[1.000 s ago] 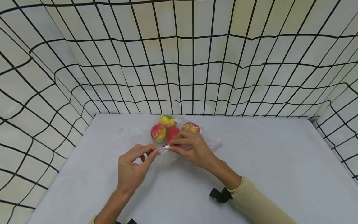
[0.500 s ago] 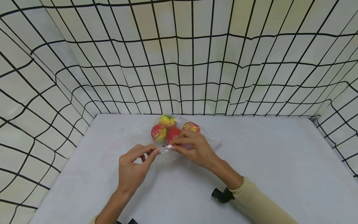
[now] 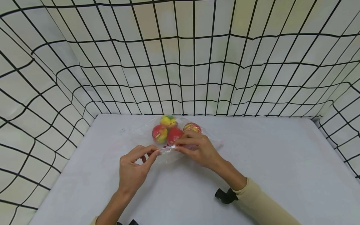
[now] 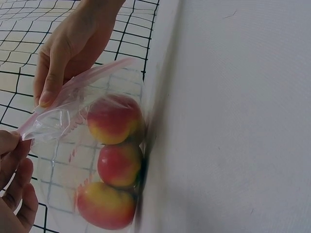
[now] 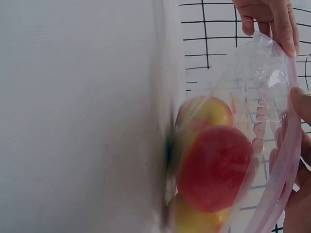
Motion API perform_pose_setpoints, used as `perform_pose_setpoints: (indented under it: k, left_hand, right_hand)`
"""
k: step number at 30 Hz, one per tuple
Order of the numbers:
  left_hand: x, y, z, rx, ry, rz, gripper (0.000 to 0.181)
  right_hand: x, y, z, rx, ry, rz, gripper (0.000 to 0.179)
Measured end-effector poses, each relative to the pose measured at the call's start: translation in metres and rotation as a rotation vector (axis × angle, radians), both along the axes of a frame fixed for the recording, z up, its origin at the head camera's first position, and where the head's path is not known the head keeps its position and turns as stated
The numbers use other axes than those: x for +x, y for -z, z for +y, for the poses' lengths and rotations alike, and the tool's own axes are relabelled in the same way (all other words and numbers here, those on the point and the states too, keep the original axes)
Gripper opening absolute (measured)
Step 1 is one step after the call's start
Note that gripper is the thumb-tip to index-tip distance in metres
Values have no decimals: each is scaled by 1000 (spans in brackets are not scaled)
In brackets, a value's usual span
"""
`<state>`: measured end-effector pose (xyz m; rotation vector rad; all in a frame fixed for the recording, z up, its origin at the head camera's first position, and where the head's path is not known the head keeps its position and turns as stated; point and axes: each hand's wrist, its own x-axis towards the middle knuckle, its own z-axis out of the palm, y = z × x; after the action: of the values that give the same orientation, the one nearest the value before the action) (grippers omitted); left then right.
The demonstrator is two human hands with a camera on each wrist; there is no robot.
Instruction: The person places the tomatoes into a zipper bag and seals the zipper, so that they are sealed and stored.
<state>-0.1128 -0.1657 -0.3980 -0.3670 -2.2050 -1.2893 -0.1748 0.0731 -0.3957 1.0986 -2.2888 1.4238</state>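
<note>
A clear zip bag (image 3: 209,139) with a pink strip along its mouth lies at the far side of the table. Several round red-and-yellow fruits (image 3: 159,134) sit inside it; a larger red fruit (image 5: 216,167) shows close up in the right wrist view. My left hand (image 3: 132,170) pinches one end of the bag's mouth between thumb and forefinger. Just to the right, my right hand (image 3: 200,151) pinches the strip at a small white slider (image 3: 172,146), with the slider's far side hidden by the fingers. Fruit shows through the plastic in the left wrist view.
A white-covered table (image 3: 281,156) lies under both hands. Black grid netting (image 3: 194,65) rises behind it and along both sides. A black wrist-worn piece (image 3: 226,196) shows below the right sleeve (image 3: 261,203).
My right hand has slid slightly to the right along the bag's mouth, with the white slider. A longer stretch of strip lies between the hands. The left hand stays nearly in place.
</note>
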Motion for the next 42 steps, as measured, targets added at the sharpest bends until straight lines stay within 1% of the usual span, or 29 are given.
perform_pose_setpoints:
  k: [5, 12, 18, 20, 26, 30, 34, 38, 42]
  left_hand:
    - [1, 0, 0, -6, 1, 4, 14]
    - [1, 1, 0, -4, -5, -18, 13]
    - [3, 0, 2, 9, 0, 5, 15]
    - [3, 1, 1, 5, -2, 4, 15]
    - [2, 2, -2, -26, -8, -37, 13]
    - [2, 4, -3, -41, -13, -32, 16]
    - [2, 3, 0, -43, 17, -18, 22]
    - [-2, 1, 4, -70, 50, -6, 21]
    - [-4, -1, 6, -109, 47, -5, 18]
  right_hand:
    - [0, 1, 1, -3, 3, -6, 21]
    - [0, 3, 4, -10, 3, 5, 22]
    - [0, 5, 7, -18, 5, -3, 21]
    - [0, 6, 8, -17, 10, 3, 20]
    - [1, 7, 9, -15, 19, 10, 19]
    - [1, 7, 8, -11, 20, 6, 19]
    - [1, 8, 7, -9, 21, 18, 18]
    - [1, 10, 6, -8, 20, 47, 17]
    - [1, 9, 3, -6, 9, 64, 17]
